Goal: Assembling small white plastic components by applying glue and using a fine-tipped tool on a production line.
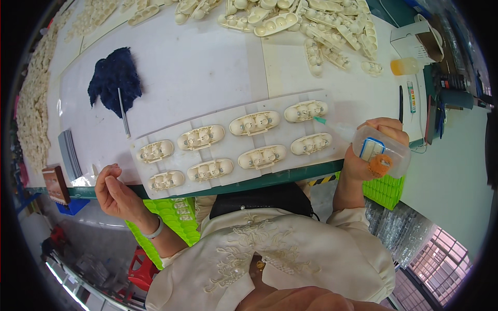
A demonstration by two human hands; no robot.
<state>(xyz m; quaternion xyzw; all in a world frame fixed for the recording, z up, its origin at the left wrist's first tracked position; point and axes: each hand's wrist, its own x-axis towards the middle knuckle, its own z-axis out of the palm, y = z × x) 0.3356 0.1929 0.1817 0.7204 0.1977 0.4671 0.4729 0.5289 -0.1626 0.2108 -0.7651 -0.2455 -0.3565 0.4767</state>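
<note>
In my right hand [381,129] is a translucent squeeze bottle [397,155] with a blue-edged label and an orange sponge-like plug at its near end. Its thin teal nozzle tip [319,120] points left, at the lower edge of the far-right cream oval part [306,111]. Two rows of such parts, with round domes and small metal pieces inside, lie on a pale board [228,139] at the table's front edge. My left hand [118,193] hovers off the board's left end, fingers loosely curled in with nothing visible in them.
Cream parts are heaped at the back [321,26] and along the far left. A dark blue cloth [115,78] lies with tweezers [123,111] on it. At right stand a white box [415,41] and an amber-filled container [404,66]. Green trays [179,220] sit below the table.
</note>
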